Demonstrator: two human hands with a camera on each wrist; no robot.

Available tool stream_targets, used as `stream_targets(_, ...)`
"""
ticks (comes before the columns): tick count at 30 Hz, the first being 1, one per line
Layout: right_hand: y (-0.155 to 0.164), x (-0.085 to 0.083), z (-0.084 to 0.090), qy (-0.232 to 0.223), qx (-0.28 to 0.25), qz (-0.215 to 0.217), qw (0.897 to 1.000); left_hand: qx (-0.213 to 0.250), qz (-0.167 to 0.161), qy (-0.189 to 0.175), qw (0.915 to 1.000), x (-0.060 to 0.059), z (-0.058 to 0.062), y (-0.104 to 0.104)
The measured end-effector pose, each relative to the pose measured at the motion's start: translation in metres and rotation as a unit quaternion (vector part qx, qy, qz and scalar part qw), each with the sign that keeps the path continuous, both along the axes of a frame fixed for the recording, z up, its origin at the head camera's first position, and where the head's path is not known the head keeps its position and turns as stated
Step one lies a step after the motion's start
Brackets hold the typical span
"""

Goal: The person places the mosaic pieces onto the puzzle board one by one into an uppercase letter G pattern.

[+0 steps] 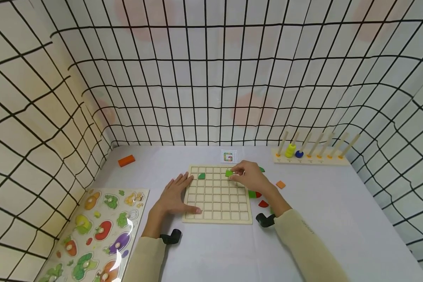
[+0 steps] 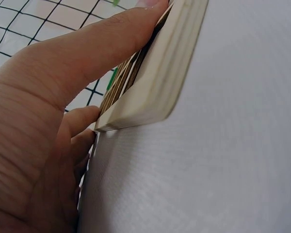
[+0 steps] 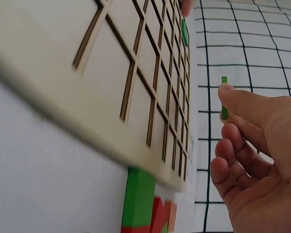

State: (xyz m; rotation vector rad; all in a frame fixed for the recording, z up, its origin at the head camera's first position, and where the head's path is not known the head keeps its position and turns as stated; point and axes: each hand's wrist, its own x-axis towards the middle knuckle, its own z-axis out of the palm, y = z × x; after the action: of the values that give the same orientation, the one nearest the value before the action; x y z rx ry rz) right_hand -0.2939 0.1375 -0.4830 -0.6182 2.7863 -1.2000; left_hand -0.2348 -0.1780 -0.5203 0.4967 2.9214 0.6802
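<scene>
My left hand (image 1: pixel 172 194) rests flat, fingers straight, on the grid board (image 1: pixel 216 205); my right hand (image 1: pixel 251 178) pinches a green tile (image 1: pixel 229 173) above it.

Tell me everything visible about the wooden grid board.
The grid board is a pale wooden square, flat on the white table, engraved with small square cells. One green triangular tile sits in an upper-left cell. The left hand presses on its left edge; the right hand holds a green tile above its upper right.
</scene>
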Motion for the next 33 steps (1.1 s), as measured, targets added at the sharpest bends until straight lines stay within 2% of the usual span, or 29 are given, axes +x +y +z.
stream_targets(7, -0.029, -0.01, -0.002, -0.013, 0.014, 0.019, 1.0, 0.002, -0.004, 0.001, 1.0, -0.002, 0.002, 0.0)
stream_targets(16, -0.063, -0.019, -0.004, -0.031, 0.033, 0.022, 0.999, -0.002, -0.006, 0.007, 1.0, -0.002, 0.002, -0.001)
stream_targets(24, -0.073, -0.018, -0.01, -0.04, 0.045, 0.001, 0.998, -0.003, -0.005, 0.003, 1.0, -0.001, 0.002, 0.0)
stream_targets(33, -0.078, -0.016, -0.01, -0.043, 0.059, 0.007, 0.997, 0.002, -0.002, 0.0, 1.0, 0.0, 0.003, 0.0)
